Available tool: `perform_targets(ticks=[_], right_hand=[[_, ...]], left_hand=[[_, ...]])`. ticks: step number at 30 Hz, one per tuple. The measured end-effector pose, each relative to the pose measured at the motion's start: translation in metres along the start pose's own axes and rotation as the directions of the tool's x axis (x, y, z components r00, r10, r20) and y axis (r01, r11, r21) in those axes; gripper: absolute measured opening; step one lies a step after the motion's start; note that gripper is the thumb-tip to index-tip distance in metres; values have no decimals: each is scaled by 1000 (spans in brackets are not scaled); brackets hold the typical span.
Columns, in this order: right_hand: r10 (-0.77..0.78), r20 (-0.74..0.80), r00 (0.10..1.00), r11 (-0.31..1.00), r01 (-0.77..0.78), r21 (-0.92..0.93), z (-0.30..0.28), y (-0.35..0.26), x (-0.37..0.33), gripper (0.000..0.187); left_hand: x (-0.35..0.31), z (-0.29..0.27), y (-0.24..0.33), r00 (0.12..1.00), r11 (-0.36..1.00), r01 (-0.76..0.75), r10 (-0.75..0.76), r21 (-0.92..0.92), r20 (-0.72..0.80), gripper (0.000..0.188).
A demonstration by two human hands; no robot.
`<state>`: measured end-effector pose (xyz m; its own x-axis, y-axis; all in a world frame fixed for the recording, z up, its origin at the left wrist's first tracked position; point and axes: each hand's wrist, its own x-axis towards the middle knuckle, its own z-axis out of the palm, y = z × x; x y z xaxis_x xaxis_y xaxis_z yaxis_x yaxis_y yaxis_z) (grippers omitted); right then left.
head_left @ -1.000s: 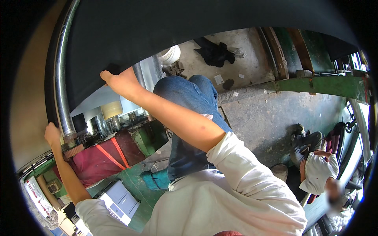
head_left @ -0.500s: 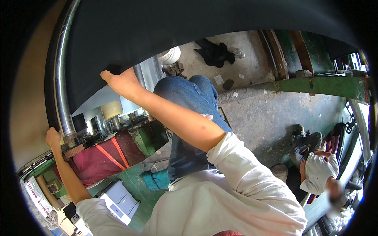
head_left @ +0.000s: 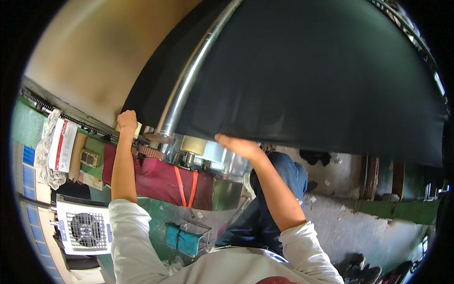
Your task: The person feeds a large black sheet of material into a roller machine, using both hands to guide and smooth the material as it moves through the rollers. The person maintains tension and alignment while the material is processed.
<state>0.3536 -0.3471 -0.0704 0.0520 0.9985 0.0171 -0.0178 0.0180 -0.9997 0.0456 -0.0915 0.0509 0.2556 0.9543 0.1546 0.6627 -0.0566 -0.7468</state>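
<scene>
A wide sheet of black fabric (head_left: 302,80) stretches across the upper part of the view and passes behind a shiny metal roller (head_left: 189,75). My left hand (head_left: 126,120) is closed at the sheet's left corner, beside a chain rail. At the lower edge of the sheet, right of the roller's end, my right hand (head_left: 239,146) grips the black fabric; some of its fingers are hidden there. Below the roller, a dark red cloth cover (head_left: 156,177) with orange straps lies over part of the machine.
A white fan unit (head_left: 85,225) stands at the lower left. Near my legs is a wire rack (head_left: 205,236) with a teal bundle (head_left: 182,238). A green beam (head_left: 397,210) crosses the right side. Dark cloth (head_left: 316,157) lies on the floor.
My view has swung left and up, showing more of the black fabric and the fan unit. My right hand is now lower along the fabric's edge, nearer the roller's end.
</scene>
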Motion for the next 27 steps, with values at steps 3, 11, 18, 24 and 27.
perform_targets(ticks=[3,11,18,24,27], right_hand=[[34,37,999,995,-30,-91,5,-2,0,42],[219,-701,679,704,387,595,-9,-6,10,13],[35,-440,897,898,165,408,10,-2,3,20],[-203,-176,963,974,218,69,17,0,0,15],[-413,-43,910,897,398,-193,42,-51,-18,16]], left_hand=[[-2,-4,6,999,998,29,-31,-63,-42,12],[-2,14,-3,990,985,143,-144,-91,3,10],[-14,-22,6,982,981,-106,78,-164,-171,11],[-13,-30,9,978,969,-105,60,-225,-198,10],[-16,-37,8,952,956,-212,156,-201,-263,9]])
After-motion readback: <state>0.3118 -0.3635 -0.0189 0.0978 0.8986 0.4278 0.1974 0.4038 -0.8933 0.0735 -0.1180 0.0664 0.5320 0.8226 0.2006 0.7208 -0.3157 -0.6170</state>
